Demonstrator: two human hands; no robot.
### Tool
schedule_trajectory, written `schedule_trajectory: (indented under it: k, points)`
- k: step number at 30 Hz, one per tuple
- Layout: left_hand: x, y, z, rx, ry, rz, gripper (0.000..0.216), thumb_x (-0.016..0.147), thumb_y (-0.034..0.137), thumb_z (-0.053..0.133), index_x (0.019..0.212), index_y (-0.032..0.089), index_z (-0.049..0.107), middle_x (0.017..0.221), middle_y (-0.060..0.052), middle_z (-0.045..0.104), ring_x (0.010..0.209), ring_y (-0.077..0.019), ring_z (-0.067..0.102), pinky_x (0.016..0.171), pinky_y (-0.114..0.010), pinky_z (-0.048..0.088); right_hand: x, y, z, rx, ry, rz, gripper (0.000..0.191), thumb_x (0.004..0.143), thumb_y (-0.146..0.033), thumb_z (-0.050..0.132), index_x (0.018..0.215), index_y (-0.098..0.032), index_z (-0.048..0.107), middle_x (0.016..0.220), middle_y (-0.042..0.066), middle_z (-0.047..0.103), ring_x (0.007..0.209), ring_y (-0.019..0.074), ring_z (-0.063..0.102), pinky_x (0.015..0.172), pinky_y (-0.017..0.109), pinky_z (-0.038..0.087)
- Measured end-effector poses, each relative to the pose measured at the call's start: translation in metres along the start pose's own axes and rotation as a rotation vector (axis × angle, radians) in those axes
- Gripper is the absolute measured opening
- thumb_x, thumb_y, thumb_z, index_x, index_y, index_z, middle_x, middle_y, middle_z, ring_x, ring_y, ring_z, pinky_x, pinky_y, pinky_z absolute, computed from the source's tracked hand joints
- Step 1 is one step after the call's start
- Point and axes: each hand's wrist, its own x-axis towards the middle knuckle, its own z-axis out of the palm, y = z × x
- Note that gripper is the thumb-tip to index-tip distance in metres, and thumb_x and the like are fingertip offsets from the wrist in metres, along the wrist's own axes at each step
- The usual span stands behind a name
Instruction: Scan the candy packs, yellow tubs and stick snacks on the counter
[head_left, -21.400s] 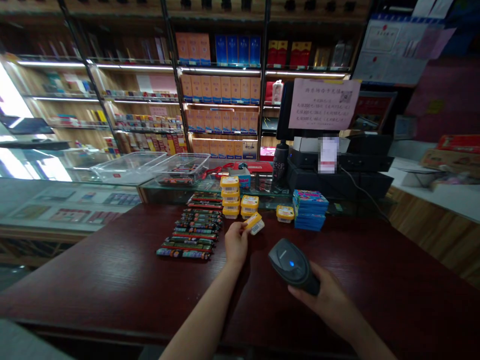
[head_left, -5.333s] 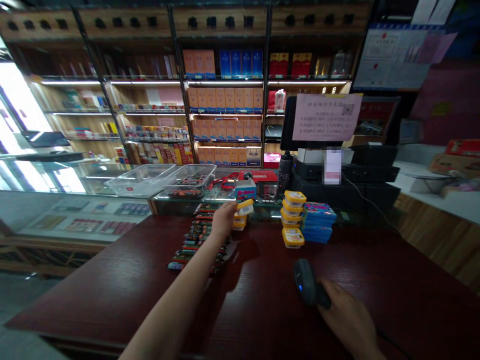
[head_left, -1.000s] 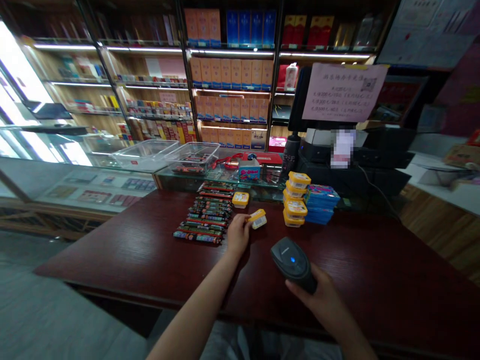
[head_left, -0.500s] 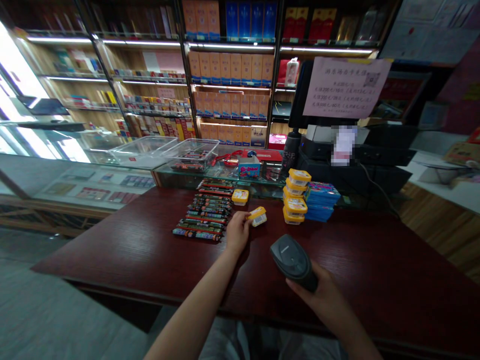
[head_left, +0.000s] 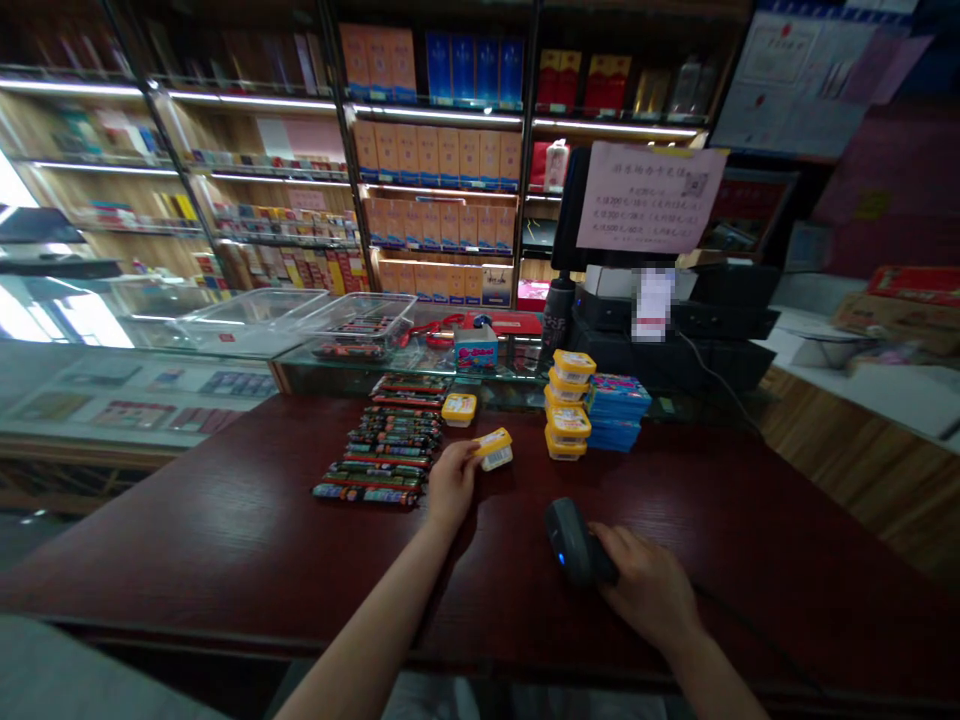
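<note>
My left hand (head_left: 452,488) is closed on a small plastic tub with a yellow lid (head_left: 494,449), tilted so that its barcode label shows. In my right hand (head_left: 646,580) is a dark barcode scanner (head_left: 574,545), turned sideways with a small blue light lit. A second yellow-lidded tub (head_left: 459,408) sits just beyond my left hand. To the left of that hand lies a row of thin dark-wrapped sticks (head_left: 390,440). Several more tubs stand stacked (head_left: 568,420) farther right, against a pile of blue boxes (head_left: 619,410).
The dark red-brown desk (head_left: 247,540) meets a glass counter at the back. On the counter are clear plastic bins (head_left: 367,325), a small blue box (head_left: 476,350) and a black bottle (head_left: 557,318). A monitor with a pink paper sign (head_left: 649,198) stands behind, before lit shelves (head_left: 439,195).
The scanner has rolled over in my right hand, so its side and blue light now show. My left hand still holds the tub. The whole view has shifted slightly.
</note>
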Motion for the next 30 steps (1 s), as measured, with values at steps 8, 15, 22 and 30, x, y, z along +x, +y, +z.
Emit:
schedule_trajectory:
  k: [8, 15, 22, 30]
  points:
    - [0.036, 0.038, 0.012, -0.094, -0.004, 0.138, 0.014, 0.082, 0.019, 0.058, 0.093, 0.021, 0.067, 0.097, -0.005, 0.069, 0.094, -0.0172, 0.064, 0.089, -0.035, 0.053, 0.0, -0.001, -0.002, -0.012, 0.021, 0.014, 0.042, 0.075, -0.013, 0.052, 0.116, -0.023, 0.058, 0.1, 0.003, 0.067, 0.09, 0.0201, 0.062, 0.076, 0.031, 0.043]
    - [0.072, 0.077, 0.06, -0.124, -0.158, 0.252, 0.021, 0.084, 0.014, 0.055, 0.099, 0.021, 0.067, 0.106, -0.005, 0.067, 0.096, -0.016, 0.064, 0.087, -0.032, 0.053, 0.001, -0.002, -0.003, 0.004, 0.005, 0.042, 0.042, 0.075, -0.015, 0.053, 0.115, -0.024, 0.057, 0.101, 0.003, 0.067, 0.092, 0.0198, 0.062, 0.078, 0.031, 0.042]
    - [0.074, 0.077, 0.094, -0.084, -0.259, 0.249, 0.025, 0.082, 0.01, 0.054, 0.1, 0.021, 0.067, 0.109, -0.004, 0.067, 0.096, -0.0154, 0.065, 0.085, -0.028, 0.053, 0.002, -0.003, -0.006, 0.01, -0.037, 0.059, 0.04, 0.078, -0.019, 0.05, 0.117, -0.023, 0.058, 0.103, 0.005, 0.067, 0.095, 0.0205, 0.062, 0.08, 0.031, 0.043]
    - [0.068, 0.07, 0.083, 0.065, -0.251, 0.242, 0.028, 0.083, 0.02, 0.059, 0.109, 0.027, 0.065, 0.12, -0.003, 0.062, 0.103, -0.0183, 0.062, 0.088, -0.031, 0.052, 0.0, 0.001, 0.003, 0.035, -0.004, 0.045, 0.04, 0.077, -0.018, 0.052, 0.117, -0.022, 0.057, 0.103, 0.004, 0.067, 0.092, 0.0204, 0.062, 0.081, 0.032, 0.043]
